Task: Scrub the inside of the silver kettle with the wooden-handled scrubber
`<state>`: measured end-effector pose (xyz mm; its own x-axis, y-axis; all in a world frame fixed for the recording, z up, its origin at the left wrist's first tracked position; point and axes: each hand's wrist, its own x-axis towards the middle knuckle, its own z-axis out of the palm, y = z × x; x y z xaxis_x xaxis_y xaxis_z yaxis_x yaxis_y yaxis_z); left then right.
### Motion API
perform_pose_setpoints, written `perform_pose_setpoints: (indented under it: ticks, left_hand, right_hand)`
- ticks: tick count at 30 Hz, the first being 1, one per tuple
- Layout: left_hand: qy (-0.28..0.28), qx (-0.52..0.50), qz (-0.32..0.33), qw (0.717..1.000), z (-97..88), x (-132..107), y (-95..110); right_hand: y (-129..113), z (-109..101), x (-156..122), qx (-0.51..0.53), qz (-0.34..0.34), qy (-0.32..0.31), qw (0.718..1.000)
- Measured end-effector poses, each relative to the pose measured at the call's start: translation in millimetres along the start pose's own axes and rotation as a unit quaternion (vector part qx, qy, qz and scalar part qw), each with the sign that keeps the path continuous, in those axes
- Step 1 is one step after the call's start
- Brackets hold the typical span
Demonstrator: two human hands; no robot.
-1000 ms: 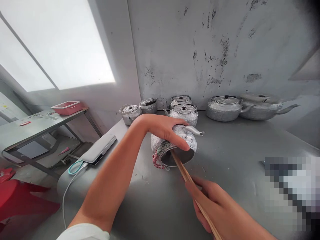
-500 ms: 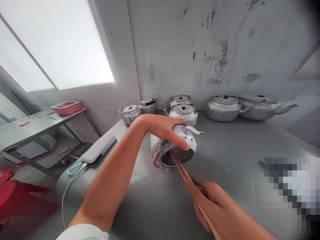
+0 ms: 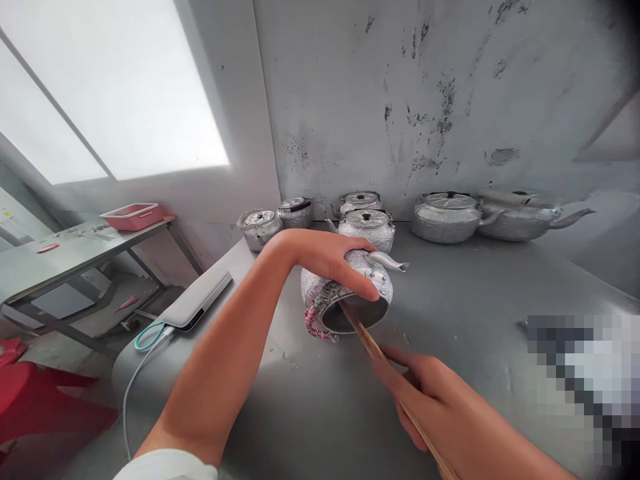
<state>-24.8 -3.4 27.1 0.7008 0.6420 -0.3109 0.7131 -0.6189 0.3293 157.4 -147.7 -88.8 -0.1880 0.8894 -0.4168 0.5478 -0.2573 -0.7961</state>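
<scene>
A dented silver metal kettle lies tipped on the grey table, its lidless mouth facing me and its spout pointing right. My left hand grips it from above, thumb along the rim near the spout base. Red, white and green cord wraps the kettle's handle at the left of the mouth. In my right hand is a wooden stick, fingers wrapped round it. The stick's far end goes inside the kettle, where its tip is hidden.
Several lidded kettles stand along the wall at the back of the table. A power bank with a cable lies at the left edge. Further left are a side table holding a pink basin and a red stool.
My right hand has moved slightly down and to the right with the wooden stick. The left hand and the kettle have stayed in place.
</scene>
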Motion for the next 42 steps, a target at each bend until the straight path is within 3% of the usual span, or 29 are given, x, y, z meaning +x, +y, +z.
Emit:
perform_pose_setpoints:
  ticks: [13, 30, 42]
  left_hand:
    - [-0.001, -0.001, -0.005, 1.000, 0.4, 0, 0]
    - [-0.002, -0.002, -0.004, 1.000, 0.0, 1, 0]
    - [0.001, 0.001, -0.004, 1.000, 0.0, 0, 0]
  right_hand:
    - [-7, -2, 2, 0.040, 0.025, -0.034, 0.998]
    - [-2, -1, 12, 0.072, -0.023, -0.022, 0.997]
    - [-9, 1, 1, 0.053, 0.038, -0.029, 0.997]
